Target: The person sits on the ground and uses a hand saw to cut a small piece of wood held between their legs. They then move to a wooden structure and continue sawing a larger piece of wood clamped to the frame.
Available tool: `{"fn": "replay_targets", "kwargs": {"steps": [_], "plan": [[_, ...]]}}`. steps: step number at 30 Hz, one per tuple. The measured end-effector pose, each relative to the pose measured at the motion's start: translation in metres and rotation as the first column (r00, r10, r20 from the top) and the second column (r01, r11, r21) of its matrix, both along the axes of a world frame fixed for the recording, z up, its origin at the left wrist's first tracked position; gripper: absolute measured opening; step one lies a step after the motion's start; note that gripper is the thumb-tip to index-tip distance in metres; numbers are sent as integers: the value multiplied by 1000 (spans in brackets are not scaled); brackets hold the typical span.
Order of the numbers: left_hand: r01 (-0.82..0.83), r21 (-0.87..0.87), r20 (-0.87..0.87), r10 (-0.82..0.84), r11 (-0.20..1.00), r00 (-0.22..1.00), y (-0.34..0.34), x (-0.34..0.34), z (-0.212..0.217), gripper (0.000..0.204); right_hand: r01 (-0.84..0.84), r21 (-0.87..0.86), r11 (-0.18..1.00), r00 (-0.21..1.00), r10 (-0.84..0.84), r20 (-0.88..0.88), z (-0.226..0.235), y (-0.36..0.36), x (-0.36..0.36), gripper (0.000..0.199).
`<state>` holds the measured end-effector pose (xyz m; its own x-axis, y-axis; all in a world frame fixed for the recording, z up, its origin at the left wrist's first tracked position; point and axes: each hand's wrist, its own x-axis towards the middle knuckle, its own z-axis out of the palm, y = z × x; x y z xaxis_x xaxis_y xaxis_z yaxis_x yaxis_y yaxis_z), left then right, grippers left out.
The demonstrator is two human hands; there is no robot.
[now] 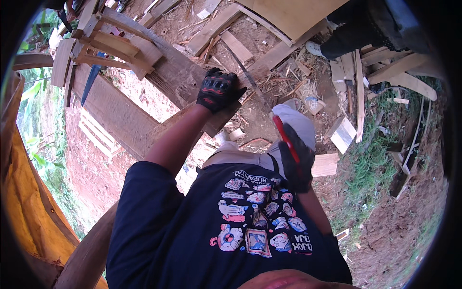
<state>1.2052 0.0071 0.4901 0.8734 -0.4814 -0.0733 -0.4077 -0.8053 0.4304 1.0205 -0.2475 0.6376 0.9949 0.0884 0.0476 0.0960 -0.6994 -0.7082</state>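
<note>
My left hand (217, 91), in a black glove with red trim, presses down on the end of a wooden board (222, 119), its fingers curled over the wood and partly hidden. In my right hand (297, 164), also gloved in dark material, is the red handle of a handsaw (284, 135). The saw's narrow blade (250, 77) runs up and left from the handle, just right of my left hand. Whether its teeth touch the board I cannot tell. A long, wide plank (166, 67) lies beyond my left hand, angled toward the upper left.
Stacked boards (108, 45) stand at the upper left, with a blue-bladed saw (90, 84) beside them. Wood offcuts (236, 45) and shavings litter the dirt. Another person's dark-clothed leg (356, 38) is at the upper right, near a light sheet of wood (293, 14). Grass (370, 178) grows at right.
</note>
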Motion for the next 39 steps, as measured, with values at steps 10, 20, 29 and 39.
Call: {"fn": "replay_targets", "kwargs": {"steps": [10,20,29,39], "plan": [[-60,32,-92,63,998,994,-2,2,16,44,-24,117,993,945,-16,328,-117,59,141,44],[-12,77,-79,18,997,997,-3,0,18,46,110,-27,994,981,-113,-156,-43,-17,-46,42],[-49,73,-83,55,996,995,-3,2,19,47,-70,33,997,906,49,420,-118,42,125,46],[-57,59,-54,60,997,997,-5,1,8,48,66,-2,998,997,-66,-33,-93,-21,-27,48]]}}
